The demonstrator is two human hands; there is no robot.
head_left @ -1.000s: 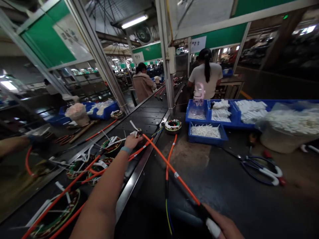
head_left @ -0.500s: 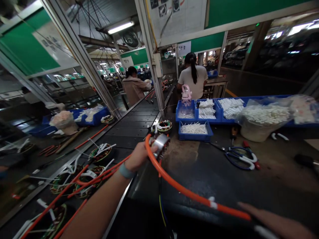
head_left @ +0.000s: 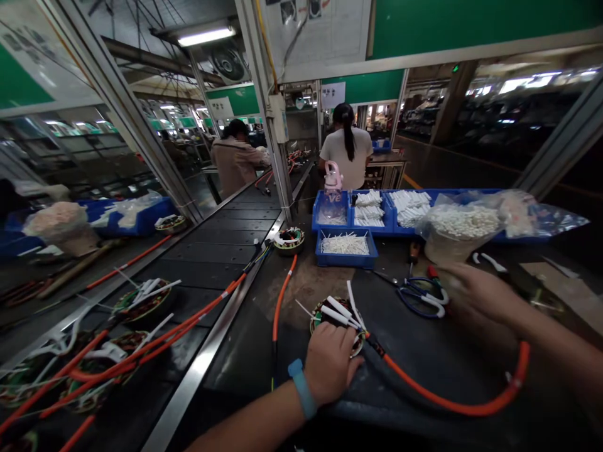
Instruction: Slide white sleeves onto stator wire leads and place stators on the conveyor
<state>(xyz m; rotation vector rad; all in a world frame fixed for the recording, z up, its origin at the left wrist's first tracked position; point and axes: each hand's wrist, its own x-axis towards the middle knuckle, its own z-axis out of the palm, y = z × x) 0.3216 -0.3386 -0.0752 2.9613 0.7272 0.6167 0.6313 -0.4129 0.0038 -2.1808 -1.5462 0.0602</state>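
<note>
My left hand [head_left: 331,363], with a blue band on its wrist, grips the near side of a motor stator [head_left: 318,317] on the dark bench. White sleeves [head_left: 340,309] stick up from the winding, and an orange-sheathed cable [head_left: 438,398] curves from it to the right. Over the right of the bench is my right hand [head_left: 478,290], blurred, its fingers stretched leftward with nothing visible in them. Closest to its fingertips are a red-handled tool [head_left: 432,272] and blue-and-white-handled scissors [head_left: 421,296]. My left fingers partly cover the stator.
Another stator [head_left: 288,250] stands at the bench's left edge, beside the slatted conveyor [head_left: 207,251]. Several more with orange cables lie on the left. Behind the bench are blue bins [head_left: 346,260] of white tubes and a bagged bucket [head_left: 455,245]. Two people [head_left: 346,150] work farther off.
My left hand has brought the stator from the conveyor side onto the bench in front of me, winding side up. My right hand has left the cable and moved up towards the tools.
</note>
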